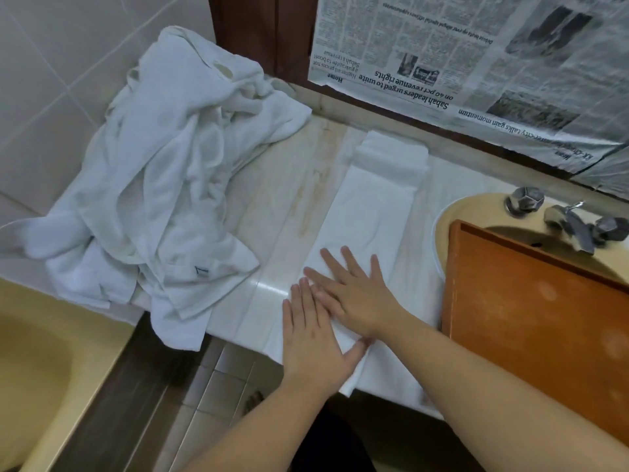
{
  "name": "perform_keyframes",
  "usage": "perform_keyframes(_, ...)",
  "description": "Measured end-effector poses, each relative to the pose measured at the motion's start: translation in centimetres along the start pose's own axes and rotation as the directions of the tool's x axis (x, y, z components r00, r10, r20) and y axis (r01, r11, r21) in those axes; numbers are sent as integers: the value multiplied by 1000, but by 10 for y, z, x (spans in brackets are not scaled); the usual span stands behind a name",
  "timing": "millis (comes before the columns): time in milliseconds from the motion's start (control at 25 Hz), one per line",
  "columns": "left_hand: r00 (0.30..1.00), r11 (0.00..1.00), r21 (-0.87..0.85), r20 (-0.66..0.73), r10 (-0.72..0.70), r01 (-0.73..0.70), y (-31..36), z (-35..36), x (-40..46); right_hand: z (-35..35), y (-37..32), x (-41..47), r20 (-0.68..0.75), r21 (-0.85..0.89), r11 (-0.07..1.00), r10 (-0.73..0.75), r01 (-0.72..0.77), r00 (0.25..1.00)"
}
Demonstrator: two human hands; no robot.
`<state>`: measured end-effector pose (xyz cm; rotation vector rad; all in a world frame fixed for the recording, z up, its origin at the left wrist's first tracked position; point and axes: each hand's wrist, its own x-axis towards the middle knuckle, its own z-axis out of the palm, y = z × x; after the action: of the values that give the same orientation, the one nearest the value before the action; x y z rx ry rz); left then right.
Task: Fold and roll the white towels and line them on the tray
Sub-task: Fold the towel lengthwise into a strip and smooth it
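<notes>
Two flat hands, left hand (315, 338), right hand (357, 294), fingers atop folded towel (367, 212)

A white towel (367, 212) lies folded into a long strip beside the bare wooden tray (531, 301).

Bare forearms, no sleeves or jewellery
</notes>
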<state>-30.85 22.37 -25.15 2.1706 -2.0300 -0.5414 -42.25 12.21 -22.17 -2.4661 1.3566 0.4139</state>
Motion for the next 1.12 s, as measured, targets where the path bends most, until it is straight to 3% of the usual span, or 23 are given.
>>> perform_keyframes(240, 999, 1000, 1, 43, -9, 9, -3, 4, -2, -19, 67, 72, -62, 100, 951, 299, -292, 952)
perform_keyframes(360, 996, 1000, -4, 87, -25, 25, -2, -1, -3, -38, 99, 106, -74, 142, 923, 371, -359, 926)
perform_keyframes(480, 993, 997, 2, 96, -75, 75, 9, -10, 4, -45, 112, 120, -99, 159, 913, 394, -377, 914)
perform_keyframes(600, 992, 988, -92, 16, -126, 127, 32, -18, 53, -40, 112, 122, -109, 158, 912, 396, -377, 912)
perform_keyframes(720, 992, 993, -20, 66, -111, 112, 44, -19, 103, -40, 116, 125, -90, 167, 910, 397, -379, 914)
perform_keyframes(1120, 985, 991, 22, 109, -133, 132, 50, -18, 108, -51, 130, 149, -104, 157, 918, 383, -365, 918)
